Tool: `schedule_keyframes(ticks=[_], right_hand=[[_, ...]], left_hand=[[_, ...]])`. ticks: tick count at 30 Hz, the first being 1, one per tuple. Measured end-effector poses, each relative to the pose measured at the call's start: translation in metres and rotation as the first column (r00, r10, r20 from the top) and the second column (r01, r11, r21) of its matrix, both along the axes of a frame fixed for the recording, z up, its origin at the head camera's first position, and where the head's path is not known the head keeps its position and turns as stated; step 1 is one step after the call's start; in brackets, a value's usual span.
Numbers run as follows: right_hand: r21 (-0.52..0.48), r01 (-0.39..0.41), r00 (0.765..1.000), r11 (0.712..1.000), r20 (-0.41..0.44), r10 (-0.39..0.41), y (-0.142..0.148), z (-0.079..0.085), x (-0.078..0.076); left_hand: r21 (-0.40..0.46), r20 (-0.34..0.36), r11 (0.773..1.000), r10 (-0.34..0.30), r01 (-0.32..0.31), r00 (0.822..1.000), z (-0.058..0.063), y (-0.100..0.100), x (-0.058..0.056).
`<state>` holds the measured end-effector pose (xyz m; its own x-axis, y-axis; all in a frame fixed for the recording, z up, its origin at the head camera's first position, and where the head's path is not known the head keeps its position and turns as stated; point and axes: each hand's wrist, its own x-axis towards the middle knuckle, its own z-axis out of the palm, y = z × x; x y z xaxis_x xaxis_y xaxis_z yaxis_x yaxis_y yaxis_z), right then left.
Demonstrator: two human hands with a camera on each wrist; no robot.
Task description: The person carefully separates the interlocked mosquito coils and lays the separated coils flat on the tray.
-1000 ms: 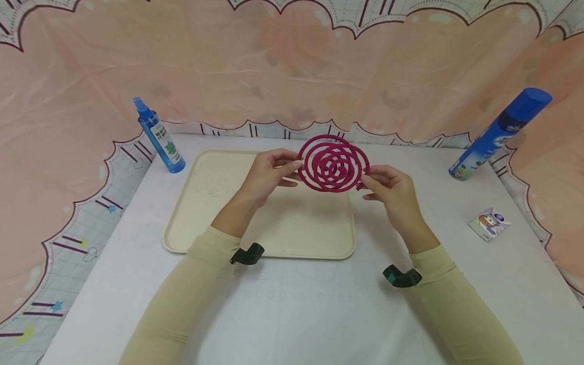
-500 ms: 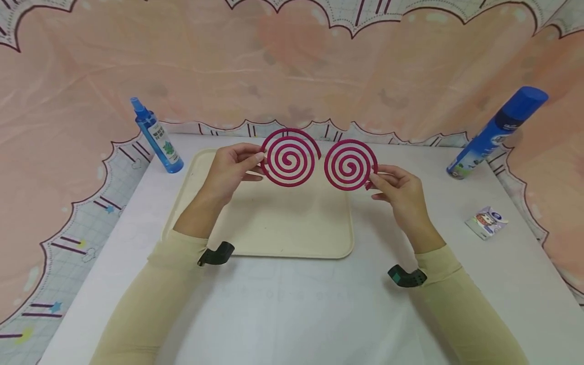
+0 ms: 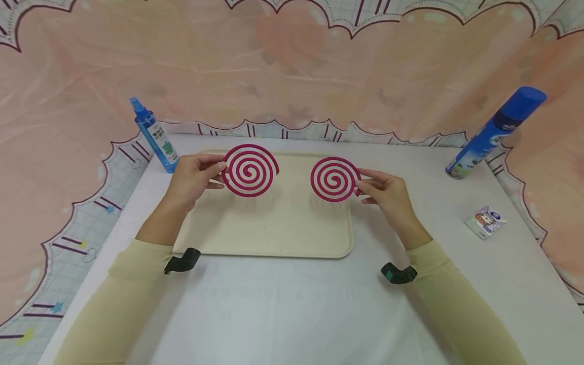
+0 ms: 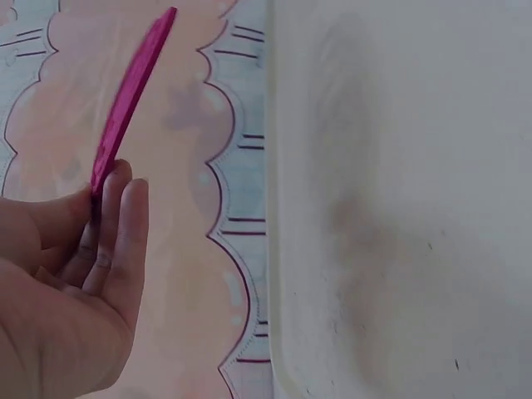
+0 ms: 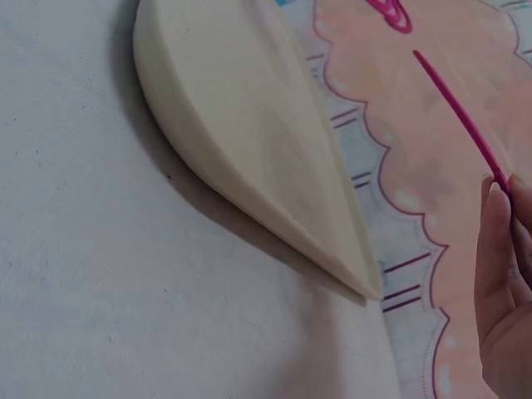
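Between the thumb and fingers of my left hand (image 3: 193, 177) a magenta mosquito coil (image 3: 249, 173) is pinched by its left edge. My right hand (image 3: 384, 191) pinches a second magenta mosquito coil (image 3: 335, 180) by its right edge. Both coils are held up, apart from each other, above a cream tray (image 3: 274, 255). Each wrist view shows its own coil nearly edge-on: the left coil (image 4: 131, 96) rises from the fingertips, and the right coil (image 5: 457, 110) slants up to the left. Part of the other coil (image 5: 391, 12) peeks in at the top of the right wrist view.
A blue spray bottle (image 3: 157, 139) stands at the back left, just behind my left hand. At the back right stands a tall blue aerosol can (image 3: 495, 134). A small printed box (image 3: 485, 222) lies on the white table (image 3: 292, 309) at the right. Patterned cloth hangs behind.
The two coils, overlapping a second ago, have come apart. My left hand has moved left with its coil; the right hand has shifted slightly. Both coils hang a little lower than half a second ago.
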<state>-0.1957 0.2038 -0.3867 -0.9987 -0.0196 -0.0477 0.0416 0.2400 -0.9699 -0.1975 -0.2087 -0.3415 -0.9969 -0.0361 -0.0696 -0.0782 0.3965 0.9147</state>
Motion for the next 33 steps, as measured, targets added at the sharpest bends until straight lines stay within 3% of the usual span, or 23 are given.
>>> schedule_keyframes(ticks=[5,21,27,33], right_hand=[[0.07,-0.062,0.998,0.996,0.038,0.059,-0.011,-0.007,-0.008],[0.164,-0.212,0.967,0.963,0.175,0.183,-0.037,-0.014,-0.042],[0.175,-0.236,0.96,0.956,0.197,0.201,-0.045,-0.019,-0.052],[0.176,-0.242,0.949,0.954,0.247,0.195,-0.05,-0.02,-0.054]], left_hand=[[-0.104,0.068,0.994,0.028,-0.021,0.997,-0.005,-0.013,0.0],[-0.236,0.246,0.971,0.023,0.037,0.969,-0.02,-0.035,-0.018],[-0.266,0.281,0.963,0.037,0.041,0.959,-0.029,-0.042,-0.026],[-0.341,0.274,0.936,0.003,0.094,0.962,-0.033,-0.042,-0.029]])
